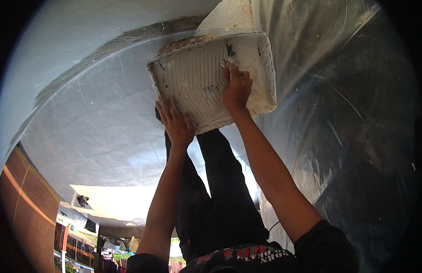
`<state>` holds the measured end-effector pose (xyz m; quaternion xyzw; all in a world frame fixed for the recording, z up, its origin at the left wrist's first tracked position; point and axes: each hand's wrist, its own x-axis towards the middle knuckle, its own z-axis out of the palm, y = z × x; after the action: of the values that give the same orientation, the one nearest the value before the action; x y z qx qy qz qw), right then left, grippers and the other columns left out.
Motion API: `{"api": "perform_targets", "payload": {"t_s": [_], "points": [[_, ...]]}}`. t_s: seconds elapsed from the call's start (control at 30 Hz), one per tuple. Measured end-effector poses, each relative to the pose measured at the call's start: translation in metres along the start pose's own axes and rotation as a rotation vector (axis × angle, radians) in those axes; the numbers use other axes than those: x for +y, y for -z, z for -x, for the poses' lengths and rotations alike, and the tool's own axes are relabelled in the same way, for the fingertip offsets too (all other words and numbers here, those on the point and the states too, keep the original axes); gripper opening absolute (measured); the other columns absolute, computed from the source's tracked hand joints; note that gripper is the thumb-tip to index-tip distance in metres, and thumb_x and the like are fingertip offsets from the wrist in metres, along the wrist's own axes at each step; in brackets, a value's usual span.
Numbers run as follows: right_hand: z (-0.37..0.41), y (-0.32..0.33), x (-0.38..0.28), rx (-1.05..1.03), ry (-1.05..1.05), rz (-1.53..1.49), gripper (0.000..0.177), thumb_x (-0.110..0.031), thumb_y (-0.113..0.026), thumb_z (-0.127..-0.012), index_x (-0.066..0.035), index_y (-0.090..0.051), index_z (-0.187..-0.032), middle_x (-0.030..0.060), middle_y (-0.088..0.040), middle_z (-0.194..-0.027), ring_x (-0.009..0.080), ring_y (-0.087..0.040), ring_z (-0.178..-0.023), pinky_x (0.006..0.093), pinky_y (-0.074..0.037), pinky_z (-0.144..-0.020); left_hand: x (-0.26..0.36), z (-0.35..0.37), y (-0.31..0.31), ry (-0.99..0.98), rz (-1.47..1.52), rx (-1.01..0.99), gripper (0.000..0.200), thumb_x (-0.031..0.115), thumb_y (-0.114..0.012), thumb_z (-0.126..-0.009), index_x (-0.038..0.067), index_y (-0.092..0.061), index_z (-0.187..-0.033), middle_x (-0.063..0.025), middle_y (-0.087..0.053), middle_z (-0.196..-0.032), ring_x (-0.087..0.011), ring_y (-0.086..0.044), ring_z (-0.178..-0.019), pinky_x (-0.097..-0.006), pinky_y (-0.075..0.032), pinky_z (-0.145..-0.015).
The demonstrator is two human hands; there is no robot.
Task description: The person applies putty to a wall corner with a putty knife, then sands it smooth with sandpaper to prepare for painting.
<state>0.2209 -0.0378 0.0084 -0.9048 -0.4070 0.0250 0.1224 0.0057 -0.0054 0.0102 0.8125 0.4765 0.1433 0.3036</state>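
A paint tray (192, 75) crusted with dried white paint lies in the upper middle, its ribbed slope facing me. My left hand (176, 123) rests on the tray's near left edge, fingers stretched out over the ribs. Inside the tray, toward its right side, my right hand (236, 86) is closed, with whitish paint on its fingertips. Something small and pale seems pinched there, but I cannot make out what it is. Dark patches show through the paint by the right fingertips and among the ribs.
Clear plastic sheeting (347, 109) hangs or lies along the right. Grey tiled floor (97, 132) stretches left to a pale wall (83, 41). A small dark object (83, 200) sits on the sunlit floor. A brown woven blind (31, 200) stands at lower left. My dark-trousered legs (220, 182) are below the tray.
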Motion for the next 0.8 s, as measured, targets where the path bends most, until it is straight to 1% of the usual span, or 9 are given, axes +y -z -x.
{"api": "perform_targets", "payload": {"t_s": [0.07,0.1,0.2,0.27,0.37,0.47,0.57,0.7,0.8], "points": [[0.012,0.016,-0.003,-0.082,0.015,-0.169,0.042,0.004,-0.065,-0.073,-0.005,-0.065,-0.114,0.0121,-0.067,-0.102,0.0332,-0.059,-0.096,0.0459,-0.043,-0.083,0.001,0.0,0.001,0.026,-0.019,-0.032,0.061,0.021,-0.046,-0.098,-0.005,-0.027,-0.149,-0.0297,-0.012,-0.16,-0.0502,-0.013,-0.148,-0.0582,-0.02,-0.118],[0.008,0.025,0.002,-0.186,-0.088,-0.188,0.038,0.003,-0.066,-0.074,-0.006,-0.067,-0.112,0.0116,-0.068,-0.1,0.032,-0.06,-0.094,0.0439,-0.044,-0.081,0.001,0.001,0.002,0.019,-0.016,-0.037,0.061,0.021,-0.046,-0.098,-0.005,-0.027,-0.149,-0.0297,-0.012,-0.16,-0.0502,-0.013,-0.148,-0.0582,-0.02,-0.118],[-0.03,0.04,0.021,-0.14,-0.044,-0.258,0.039,0.002,-0.066,-0.074,-0.006,-0.069,-0.112,0.0107,-0.068,-0.103,0.0315,-0.061,-0.093,0.0421,-0.044,-0.08,0.0,-0.001,0.0,0.013,-0.011,-0.006,0.06,0.021,-0.046,-0.098,-0.006,-0.027,-0.148,-0.0294,-0.012,-0.16,-0.0498,-0.013,-0.149,-0.0579,-0.02,-0.118],[-0.041,0.028,0.02,-0.05,-0.08,-0.204,0.037,0.003,-0.065,-0.075,-0.005,-0.07,-0.112,0.0109,-0.069,-0.102,0.0308,-0.061,-0.092,0.0424,-0.044,-0.081,0.0,0.0,-0.001,0.036,-0.01,-0.022,0.059,0.021,-0.046,-0.098,-0.006,-0.028,-0.148,-0.0292,-0.012,-0.161,-0.0496,-0.012,-0.149,-0.0579,-0.02,-0.118],[-0.025,0.0,0.01,0.012,0.084,0.025,0.031,0.003,-0.066,-0.076,-0.004,-0.073,-0.105,0.0108,-0.072,-0.097,0.029,-0.063,-0.09,0.0421,-0.045,-0.083,0.001,-0.001,0.0,0.031,-0.016,-0.021,0.059,0.02,-0.046,-0.097,-0.006,-0.029,-0.147,-0.0288,-0.012,-0.161,-0.0493,-0.012,-0.149,-0.0578,-0.02,-0.118],[-0.039,0.018,0.017,0.098,-0.089,-0.149,0.031,0.001,-0.065,-0.076,-0.003,-0.073,-0.106,0.0138,-0.071,-0.1,0.0308,-0.063,-0.089,0.042,-0.046,-0.081,0.0,0.0,0.001,0.026,-0.019,-0.032,0.06,0.021,-0.047,-0.097,-0.005,-0.029,-0.148,-0.0285,-0.012,-0.161,-0.0488,-0.013,-0.149,-0.0577,-0.021,-0.118],[-0.024,0.014,0.02,-0.097,-0.029,-0.09,0.028,0.0,-0.064,-0.078,-0.004,-0.074,-0.104,0.0168,-0.069,-0.094,0.0335,-0.064,-0.086,0.0445,-0.048,-0.077,-0.001,0.0,-0.001,0.03,0.005,-0.021,0.06,0.021,-0.048,-0.096,-0.004,-0.03,-0.148,-0.0285,-0.012,-0.161,-0.0486,-0.012,-0.149,-0.0576,-0.02,-0.118],[-0.033,0.029,0.022,-0.072,-0.177,-0.181,0.03,0.0,-0.063,-0.078,-0.009,-0.075,-0.104,0.0167,-0.067,-0.087,0.0365,-0.065,-0.083,0.0491,-0.05,-0.072,0.0,-0.001,0.001,0.046,0.004,-0.008,0.06,0.021,-0.048,-0.096,-0.004,-0.031,-0.147,-0.0289,-0.012,-0.161,-0.049,-0.012,-0.149,-0.0577,-0.021,-0.118],[-0.02,0.021,0.014,-0.099,-0.108,-0.077,0.032,0.0,-0.063,-0.077,-0.008,-0.075,-0.105,0.0166,-0.067,-0.089,0.0365,-0.065,-0.081,0.0477,-0.051,-0.072,0.0,0.001,-0.001,0.044,-0.001,-0.026,0.058,0.022,-0.047,-0.097,-0.005,-0.032,-0.146,-0.0293,-0.013,-0.161,-0.0493,-0.012,-0.149,-0.0577,-0.021,-0.118]]}}
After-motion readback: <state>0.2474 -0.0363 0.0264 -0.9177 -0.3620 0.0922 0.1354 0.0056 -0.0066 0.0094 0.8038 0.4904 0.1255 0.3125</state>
